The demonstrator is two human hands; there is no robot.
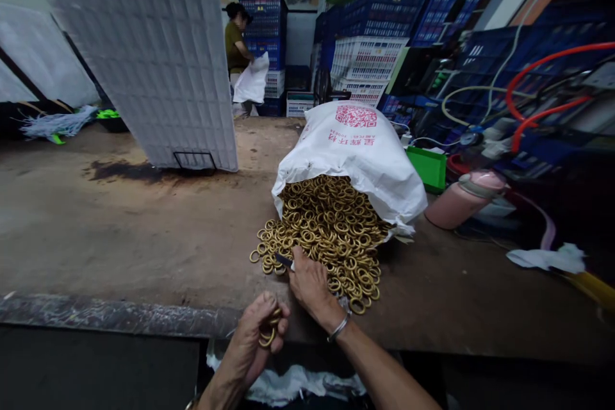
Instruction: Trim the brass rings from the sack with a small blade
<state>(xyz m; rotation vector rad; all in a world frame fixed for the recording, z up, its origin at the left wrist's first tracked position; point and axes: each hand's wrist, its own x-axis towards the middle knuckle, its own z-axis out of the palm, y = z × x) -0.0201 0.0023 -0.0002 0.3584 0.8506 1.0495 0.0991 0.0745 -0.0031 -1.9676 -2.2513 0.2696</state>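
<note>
A white sack (358,154) lies on its side on the brown worktable (120,230), and a heap of brass rings (327,224) spills from its mouth toward me. My left hand (257,333) is at the table's near edge, fingers curled round a few brass rings (268,333). My right hand (310,282) rests on the front of the heap, pinching a thin dark tool (284,261) whose tip points left among the rings. A metal bangle sits on my right wrist.
A tall white grid panel (158,51) stands at the back left. A green box (427,168), a pink bottle (464,198), hoses and blue crates (384,9) crowd the right. A person (236,45) holding a white bag stands far back.
</note>
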